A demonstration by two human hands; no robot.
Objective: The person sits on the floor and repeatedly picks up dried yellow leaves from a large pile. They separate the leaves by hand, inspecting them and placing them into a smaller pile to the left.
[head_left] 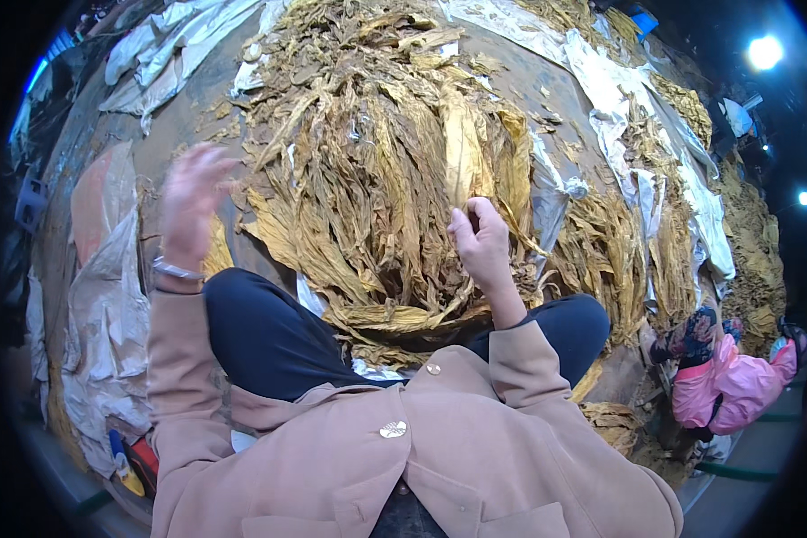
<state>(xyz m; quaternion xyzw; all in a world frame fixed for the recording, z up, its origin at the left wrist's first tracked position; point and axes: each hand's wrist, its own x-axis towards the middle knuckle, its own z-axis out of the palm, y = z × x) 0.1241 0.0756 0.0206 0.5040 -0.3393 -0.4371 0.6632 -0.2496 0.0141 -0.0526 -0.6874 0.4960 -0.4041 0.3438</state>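
Just beyond the right hand (486, 247): one long yellow leaf (462, 148), its near end at the thumb and forefinger, its blade running away from the fingertips over the heap.
Long yellow leaf, look: dry, broad, creased lengthwise; paler and flatter than the leaves to the left of the right hand.
Right hand, state: thumb and forefinger closed in a pinch on the leaf's near end; other fingers curled.
Left hand (193, 202), state: raised, fingers parted and loosely bent; blurred.
Leaf heap (368, 179): between the two hands and well beyond them; brown to dull gold, wrinkled, twisted, mostly lying lengthwise away from the wearer.
Broad golden leaf (514, 170): just beyond the right hand, to the right of the long yellow leaf; edges curled.
Leaf pile (601, 242): to the right of the right hand; brown-gold, crumpled.
White sheeting (551, 202): between the right hand and that pile; rumpled.
Pale cloth (108, 332): left of and nearer than the left hand; folded, wrinkled.
Bracelet (177, 269): on the left wrist; light-coloured band.
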